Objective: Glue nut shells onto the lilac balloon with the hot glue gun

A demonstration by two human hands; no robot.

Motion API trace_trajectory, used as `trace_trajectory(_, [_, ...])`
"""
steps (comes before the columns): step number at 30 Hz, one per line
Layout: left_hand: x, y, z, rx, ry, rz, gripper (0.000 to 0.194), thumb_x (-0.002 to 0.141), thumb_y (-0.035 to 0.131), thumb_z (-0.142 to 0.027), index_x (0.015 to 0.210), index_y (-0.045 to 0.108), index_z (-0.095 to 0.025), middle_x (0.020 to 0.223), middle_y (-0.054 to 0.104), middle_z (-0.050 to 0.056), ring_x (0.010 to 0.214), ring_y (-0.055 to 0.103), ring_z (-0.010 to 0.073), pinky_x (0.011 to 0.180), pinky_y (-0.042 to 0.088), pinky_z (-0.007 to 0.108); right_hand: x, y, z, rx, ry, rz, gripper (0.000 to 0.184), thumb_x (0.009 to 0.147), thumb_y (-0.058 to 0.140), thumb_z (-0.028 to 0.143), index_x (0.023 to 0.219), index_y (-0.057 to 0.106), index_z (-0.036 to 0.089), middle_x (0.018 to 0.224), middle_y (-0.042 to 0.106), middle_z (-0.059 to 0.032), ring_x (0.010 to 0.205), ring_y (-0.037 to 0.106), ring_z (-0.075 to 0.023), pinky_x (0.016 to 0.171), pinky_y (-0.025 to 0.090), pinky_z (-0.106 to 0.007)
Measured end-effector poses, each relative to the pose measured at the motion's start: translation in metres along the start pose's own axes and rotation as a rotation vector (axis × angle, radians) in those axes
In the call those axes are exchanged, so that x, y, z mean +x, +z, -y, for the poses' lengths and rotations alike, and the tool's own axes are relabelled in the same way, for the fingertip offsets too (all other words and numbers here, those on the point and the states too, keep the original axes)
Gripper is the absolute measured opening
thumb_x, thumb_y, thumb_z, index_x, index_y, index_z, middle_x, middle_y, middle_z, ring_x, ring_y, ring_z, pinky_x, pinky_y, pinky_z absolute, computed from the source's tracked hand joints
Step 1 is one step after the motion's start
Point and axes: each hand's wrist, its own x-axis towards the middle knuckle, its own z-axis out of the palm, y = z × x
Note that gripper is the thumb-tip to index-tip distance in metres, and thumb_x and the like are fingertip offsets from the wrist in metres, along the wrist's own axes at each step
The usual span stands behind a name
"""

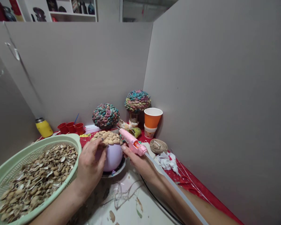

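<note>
A pale purple ball [112, 156] sits on a dark dish in front of me, its top covered with glued nut shells [107, 137]. My left hand [91, 164] curls against the ball's left side, fingertips pinched at the edge of the shell layer. My right hand [140, 164] grips a pink glue gun [132, 143] with its nozzle pointing at the ball's upper right; a long white glue stick [175, 187] trails back from it along my forearm.
A green basket [4, 175] of loose shells stands at the left. Two finished multicoloured shell balls [105, 115] [137, 101], stacked orange paper cups [152, 120], a twine coil [158, 146], red cups [71, 127] and a yellow bottle [44, 127] line the back. Grey partitions enclose the table.
</note>
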Motion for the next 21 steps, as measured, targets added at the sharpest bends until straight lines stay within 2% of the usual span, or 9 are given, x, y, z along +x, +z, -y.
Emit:
trace_trajectory(2, [0.001, -0.004, -0.008, -0.105, -0.104, -0.016, 0.037, 0.085, 0.061, -0.014, 0.120, 0.052, -0.022, 0.100, 0.070, 0.006, 0.088, 0.068, 0.0202, 0.082, 0.055, 0.036, -0.002, -0.001, 0.004, 0.004, 0.010, 0.005, 0.032, 0.083, 0.063, 0.047, 0.071, 0.058, 0.017, 0.064, 0.051, 0.0017, 0.060, 0.047, -0.0143, 0.060, 0.041, -0.029])
trace_trajectory(5, [0.003, -0.010, -0.026, -0.376, -0.331, -0.006, 0.033, 0.082, 0.066, -0.018, 0.112, 0.055, -0.024, 0.094, 0.068, 0.001, 0.082, 0.067, 0.0156, 0.080, 0.054, 0.029, -0.009, -0.001, 0.011, 0.025, 0.021, 0.029, 0.033, 0.083, 0.062, 0.049, 0.073, 0.060, 0.018, 0.065, 0.053, 0.0013, 0.060, 0.048, -0.0142, 0.060, 0.042, -0.028])
trace_trajectory(10, [0.006, -0.016, -0.046, -0.658, -0.569, 0.123, 0.025, 0.078, 0.070, -0.020, 0.099, 0.058, -0.023, 0.084, 0.067, -0.001, 0.079, 0.065, 0.0146, 0.077, 0.053, 0.026, -0.021, 0.002, 0.021, 0.088, 0.024, 0.142, 0.031, 0.082, 0.064, 0.050, 0.082, 0.062, 0.019, 0.070, 0.056, -0.0002, 0.065, 0.052, -0.0161, 0.063, 0.044, -0.029])
trace_trajectory(16, [0.001, -0.016, -0.050, -0.732, -0.624, 0.197, 0.017, 0.075, 0.070, -0.017, 0.090, 0.063, -0.021, 0.085, 0.068, 0.001, 0.079, 0.065, 0.0164, 0.074, 0.054, 0.026, -0.027, 0.004, 0.037, 0.084, 0.022, 0.217, 0.035, 0.082, 0.062, 0.050, 0.069, 0.055, 0.019, 0.064, 0.049, 0.0018, 0.059, 0.044, -0.0135, 0.055, 0.038, -0.026])
trace_trajectory(21, [-0.003, -0.015, -0.050, -0.749, -0.606, 0.258, 0.012, 0.075, 0.070, -0.015, 0.085, 0.066, -0.020, 0.081, 0.068, 0.001, 0.076, 0.064, 0.0162, 0.073, 0.053, 0.026, -0.027, 0.004, 0.040, 0.036, 0.037, 0.253, 0.032, 0.082, 0.062, 0.050, 0.076, 0.056, 0.019, 0.061, 0.038, 0.0054, 0.053, 0.032, -0.0101, 0.048, 0.028, -0.024])
